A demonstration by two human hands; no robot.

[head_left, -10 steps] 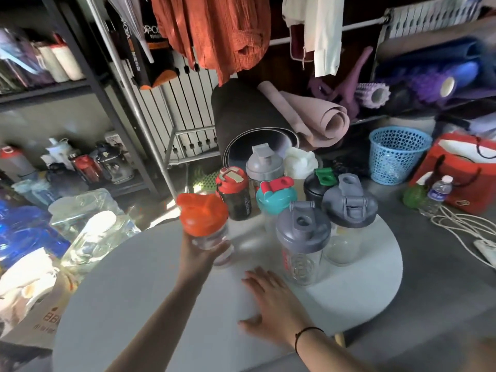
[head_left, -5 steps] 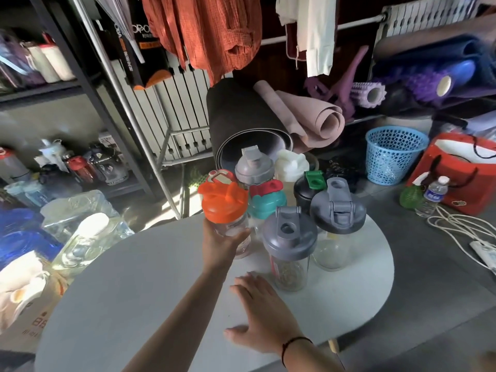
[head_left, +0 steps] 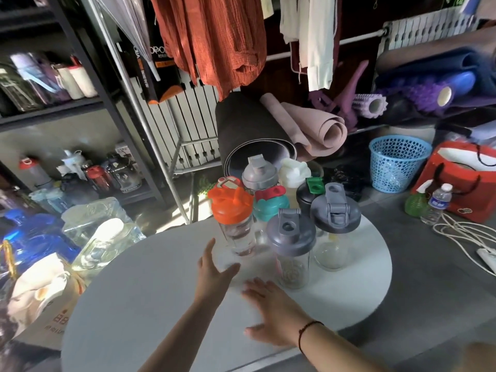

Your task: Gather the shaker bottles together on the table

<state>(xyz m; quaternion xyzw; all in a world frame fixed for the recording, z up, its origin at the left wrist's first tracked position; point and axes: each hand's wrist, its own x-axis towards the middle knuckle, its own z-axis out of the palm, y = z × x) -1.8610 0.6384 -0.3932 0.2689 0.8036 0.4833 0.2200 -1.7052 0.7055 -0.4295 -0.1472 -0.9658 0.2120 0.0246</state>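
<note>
A clear shaker bottle with an orange lid (head_left: 233, 214) stands on the round white table (head_left: 150, 304), at the left of a tight cluster of several shaker bottles. Among them are a grey-lidded one (head_left: 291, 244) in front, a larger grey-lidded one (head_left: 334, 220) to its right, a teal-and-red one (head_left: 271, 204), a black one with a green flip cap (head_left: 308, 193) and a white one (head_left: 294, 171) at the back. My left hand (head_left: 214, 272) is open just below the orange-lidded bottle, apart from it. My right hand (head_left: 273, 315) lies flat on the table, fingers spread.
A shelf unit at the left holds more bottles (head_left: 107, 175). Water jugs (head_left: 99, 234) and a cardboard box (head_left: 51, 312) crowd the table's left edge. Rolled mats (head_left: 268, 130) lean behind it. A blue basket (head_left: 397, 162), red bag (head_left: 467, 181) and cable (head_left: 461, 234) lie on the floor at right.
My left hand carried the orange-lidded bottle rightward, set it down against the cluster, let go and drew back toward me. My right hand stayed flat on the table.
</note>
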